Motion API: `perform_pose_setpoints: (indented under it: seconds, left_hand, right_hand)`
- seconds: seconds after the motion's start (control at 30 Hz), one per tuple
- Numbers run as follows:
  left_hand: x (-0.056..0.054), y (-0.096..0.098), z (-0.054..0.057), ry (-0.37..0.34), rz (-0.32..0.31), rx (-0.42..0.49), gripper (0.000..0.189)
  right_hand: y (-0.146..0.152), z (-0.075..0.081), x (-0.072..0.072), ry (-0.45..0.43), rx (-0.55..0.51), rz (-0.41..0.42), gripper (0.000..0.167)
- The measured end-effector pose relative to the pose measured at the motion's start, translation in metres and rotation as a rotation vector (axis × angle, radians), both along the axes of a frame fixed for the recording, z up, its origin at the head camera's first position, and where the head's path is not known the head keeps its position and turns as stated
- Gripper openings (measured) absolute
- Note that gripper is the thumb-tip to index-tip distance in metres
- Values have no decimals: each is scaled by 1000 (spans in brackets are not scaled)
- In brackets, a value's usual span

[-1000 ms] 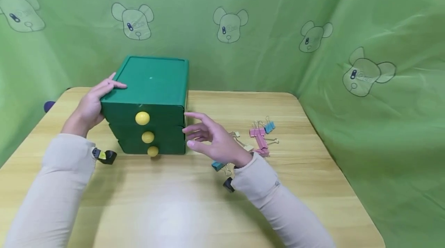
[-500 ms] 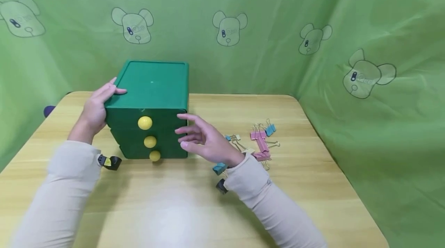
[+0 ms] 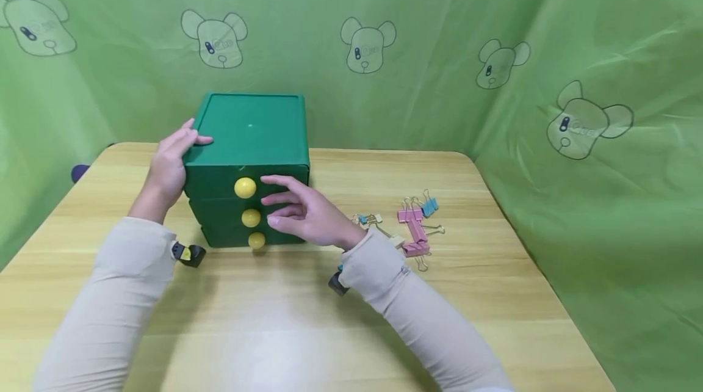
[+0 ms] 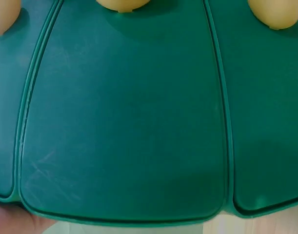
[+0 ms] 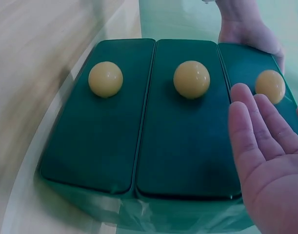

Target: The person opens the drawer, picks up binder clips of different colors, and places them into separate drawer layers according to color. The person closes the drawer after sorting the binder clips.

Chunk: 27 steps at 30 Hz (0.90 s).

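A green three-drawer box (image 3: 255, 126) with round yellow knobs stands on the table. My left hand (image 3: 169, 166) rests against its upper left side, with a digit laid over the edge of the top. In the right wrist view the same left hand (image 5: 251, 29) lies along the box's far edge. In front of the box's right half hovers my right hand (image 3: 315, 216), fingers loosely bent and holding nothing. Its fingertips are close to the top knob (image 3: 245, 187) and the middle knob (image 3: 251, 218); contact is not visible. All three drawers look closed.
Pink binder clips (image 3: 416, 230) lie in a loose group right of the box. A blue binder clip (image 3: 429, 206) is behind them, and a cream one (image 3: 396, 240) sits nearer my right wrist. My right sleeve partly hides other clips. A green curtain (image 3: 384, 117) encloses the table.
The box has shifted right and turned slightly, and my left hand has moved along with it. My right hand has moved left, from the box's right edge to near the knobs.
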<state>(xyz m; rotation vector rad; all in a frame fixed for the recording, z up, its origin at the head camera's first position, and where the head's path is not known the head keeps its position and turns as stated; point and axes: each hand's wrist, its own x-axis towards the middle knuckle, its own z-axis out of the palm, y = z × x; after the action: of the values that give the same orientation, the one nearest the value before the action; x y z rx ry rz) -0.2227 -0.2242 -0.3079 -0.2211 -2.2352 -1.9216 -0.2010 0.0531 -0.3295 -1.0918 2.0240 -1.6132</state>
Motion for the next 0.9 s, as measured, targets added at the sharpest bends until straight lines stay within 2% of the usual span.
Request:
perform_pose_setpoints:
  seconds: [0.07,0.2,0.3,0.4,0.53,0.67,0.77,0.9]
  left_hand:
    - [-2,1,1,-6,-51,64,39]
    - [-3,-4,3,-60,-200,218,38]
    - [-7,-11,6,-105,-269,219,33]
    - [-9,-14,8,-117,-251,128,27]
    - [-12,-11,10,-80,-170,41,26]
    - [-15,-5,7,-59,-137,103,29]
    - [-16,-2,5,-73,-143,175,30]
    - [-16,0,3,-86,-168,229,30]
  right_hand:
    - [-2,1,-2,-1,5,7,62]
    - [-6,1,-3,-17,24,15,62]
    - [-9,2,-4,-22,33,22,63]
    - [-12,1,-5,-24,42,32,63]
    - [-15,0,-9,-21,59,27,63]
    - [-17,2,-11,-14,82,9,65]
    - [-18,4,-13,-5,96,4,66]
    - [-18,5,-14,6,101,4,67]
